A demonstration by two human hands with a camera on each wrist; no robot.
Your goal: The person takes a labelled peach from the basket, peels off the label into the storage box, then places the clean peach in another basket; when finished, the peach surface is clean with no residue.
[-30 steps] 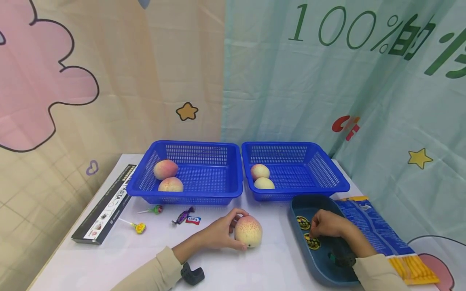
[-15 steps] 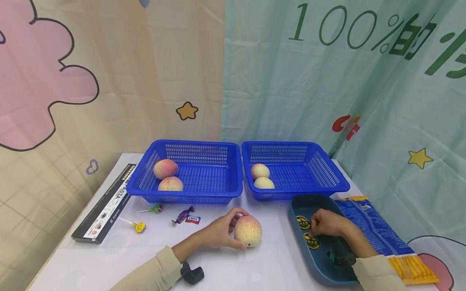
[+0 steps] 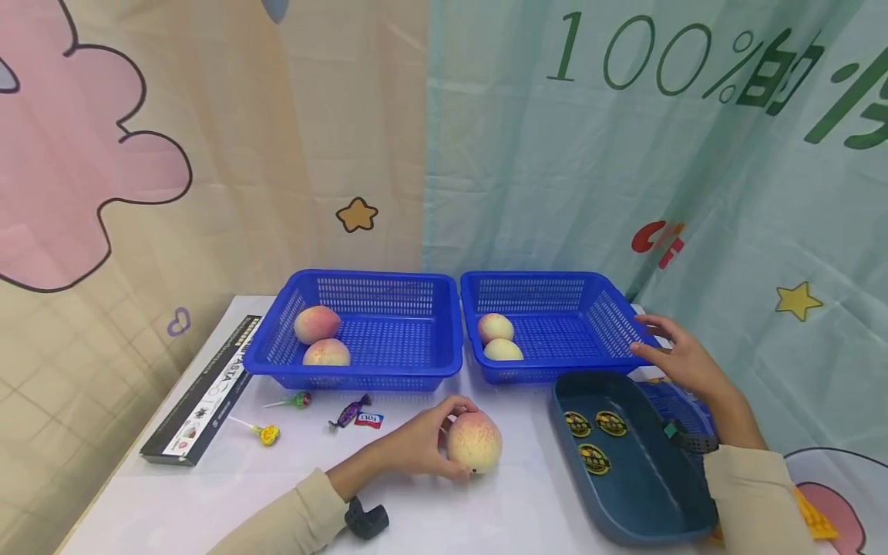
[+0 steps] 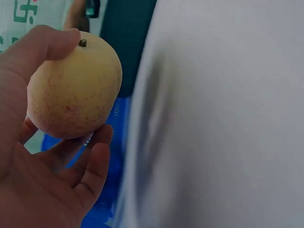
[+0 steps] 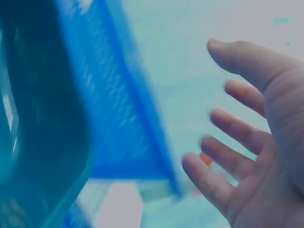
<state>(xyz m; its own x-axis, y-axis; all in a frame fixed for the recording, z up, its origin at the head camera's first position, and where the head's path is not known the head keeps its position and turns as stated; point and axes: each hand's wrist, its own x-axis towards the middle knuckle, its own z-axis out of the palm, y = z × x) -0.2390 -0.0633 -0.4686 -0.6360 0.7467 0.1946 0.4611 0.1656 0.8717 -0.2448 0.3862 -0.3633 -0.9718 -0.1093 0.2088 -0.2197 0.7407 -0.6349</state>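
My left hand point(image 3: 425, 443) grips a yellow-pink peach point(image 3: 475, 442) at the table's front middle, thumb by its stem end in the left wrist view. My right hand point(image 3: 683, 361) has its fingers spread and nothing between them, beside the right corner of the right blue basket point(image 3: 569, 365). Two paler peaches point(image 3: 503, 350) lie at that basket's left side. A dark teal tray point(image 3: 645, 493) stands in front of it. On the tray's floor are a round black-and-yellow label point(image 3: 610, 423) and two more like it.
The left blue basket point(image 3: 354, 376) holds two pink peaches point(image 3: 317, 324). Near it are two lollipops point(image 3: 267, 435), a purple-wrapped candy point(image 3: 350, 412), a small red-blue packet point(image 3: 369, 420) and a long black box point(image 3: 201, 393). A blue-yellow bag point(image 3: 812, 512) lies under my right forearm.
My right hand has left the tray, moving up and right to the right basket's corner, its fingers spreading. A third label now shows in the tray. The left hand stays on the peach.
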